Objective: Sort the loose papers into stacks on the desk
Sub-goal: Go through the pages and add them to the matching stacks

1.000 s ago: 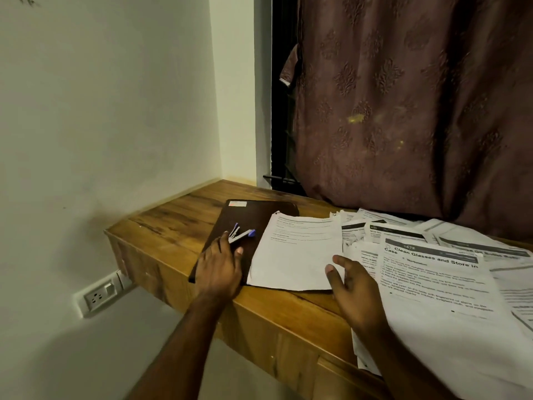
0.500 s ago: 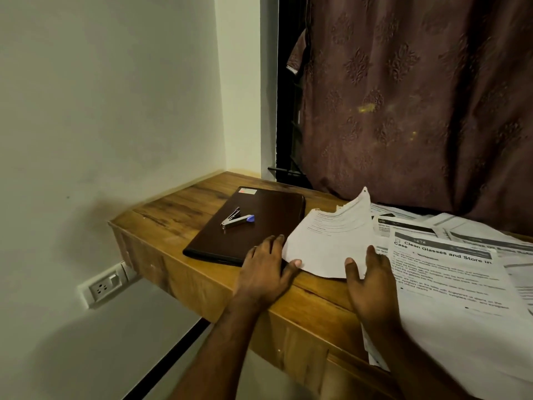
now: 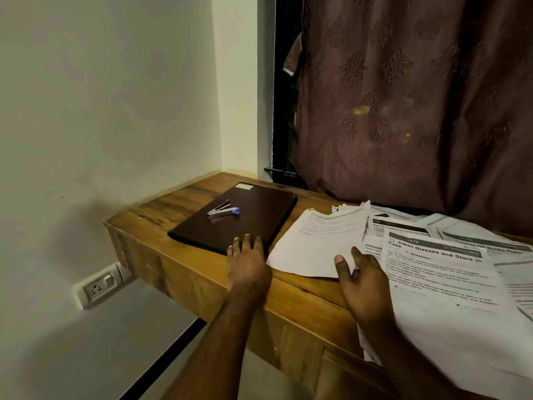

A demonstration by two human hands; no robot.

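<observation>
Wooden tabletop (image 3: 184,255): left hand (image 3: 248,265) flat against folder (image 3: 248,217) (stapler (image 3: 222,211) atop), right hand (image 3: 362,281) open, thumb on papers (image 3: 314,246).

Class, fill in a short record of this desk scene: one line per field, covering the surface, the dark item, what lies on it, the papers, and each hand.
surface: wooden desk in a wall corner
dark item: closed brown folder, lying flat
on folder: stapler
papers: loose sheets spread to the folder's right, overlapping, unsorted
readable title: "Clean Glasses and Store in Case" sheet
left hand: fingers straight, resting at the folder's near edge
right hand: open, resting on the papers
</observation>
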